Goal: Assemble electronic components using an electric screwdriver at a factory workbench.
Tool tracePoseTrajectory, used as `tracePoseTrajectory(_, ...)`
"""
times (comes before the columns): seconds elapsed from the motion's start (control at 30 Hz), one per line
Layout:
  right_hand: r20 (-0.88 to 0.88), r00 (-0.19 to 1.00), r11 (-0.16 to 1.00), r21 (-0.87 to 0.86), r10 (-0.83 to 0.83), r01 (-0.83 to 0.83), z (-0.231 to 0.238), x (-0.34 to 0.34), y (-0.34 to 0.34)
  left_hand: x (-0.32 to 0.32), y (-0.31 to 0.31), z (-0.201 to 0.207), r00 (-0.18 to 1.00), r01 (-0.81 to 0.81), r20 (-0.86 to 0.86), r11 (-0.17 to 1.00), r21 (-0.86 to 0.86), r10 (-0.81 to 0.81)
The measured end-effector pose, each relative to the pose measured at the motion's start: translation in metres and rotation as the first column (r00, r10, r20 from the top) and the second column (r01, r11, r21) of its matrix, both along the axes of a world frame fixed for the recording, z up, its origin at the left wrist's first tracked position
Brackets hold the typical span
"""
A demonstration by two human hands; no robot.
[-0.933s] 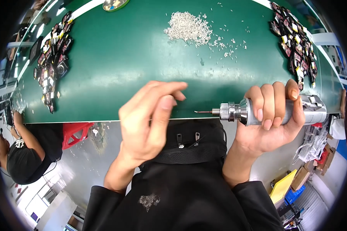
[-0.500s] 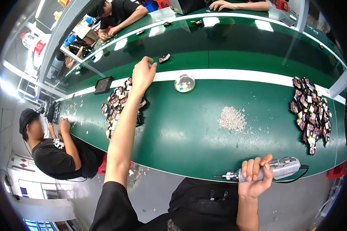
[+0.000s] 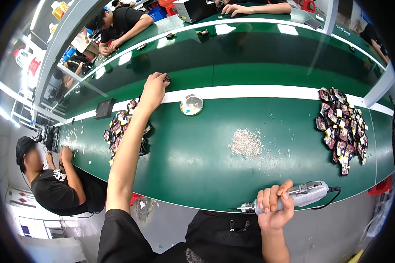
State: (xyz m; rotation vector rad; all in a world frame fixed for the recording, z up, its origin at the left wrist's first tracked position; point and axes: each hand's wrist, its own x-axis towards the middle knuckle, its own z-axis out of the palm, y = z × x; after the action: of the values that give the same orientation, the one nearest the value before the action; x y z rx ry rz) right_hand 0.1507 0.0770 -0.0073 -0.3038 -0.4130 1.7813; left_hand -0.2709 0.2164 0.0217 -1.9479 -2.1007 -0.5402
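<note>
My left hand (image 3: pixel 154 91) reaches out over the far side of the bench, at the edge of the green conveyor belt. Its fingertips are closed on a small black part (image 3: pixel 166 79), mostly hidden by the fingers. My right hand (image 3: pixel 275 204) is wrapped round a grey electric screwdriver (image 3: pixel 303 194) at the near edge; the bit points left and a black cord leaves the rear end. Between the hands lies a heap of small silvery screws (image 3: pixel 246 143), with loose ones scattered to its right. Beyond it stands a round shallow dish (image 3: pixel 192 105) holding small pieces.
A pile of black parts with pinkish faces and white tabs (image 3: pixel 341 129) covers the right side. Another such pile (image 3: pixel 115 131) lies partly behind my left forearm. A black tray (image 3: pixel 104 108) sits at the far left. Co-workers sit at left and across the belt (image 3: pixel 250 72).
My left hand has closed on the black part that lay on the belt beside it. The view has shifted slightly right. My right hand keeps its hold on the screwdriver.
</note>
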Motion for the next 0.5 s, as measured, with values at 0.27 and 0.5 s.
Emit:
tracePoseTrajectory(0.27,0.010,0.999,0.999,0.008,0.031,-0.031,-0.001,-0.001,0.000,0.184,-0.161,0.013,0.850,0.495,0.256,0.865,-0.086,-0.461)
tracePoseTrajectory(0.5,0.050,0.993,0.993,0.035,0.108,-0.110,-0.002,0.000,-0.014,0.214,-0.188,-0.007,0.716,0.560,0.508,0.828,-0.008,-0.479)
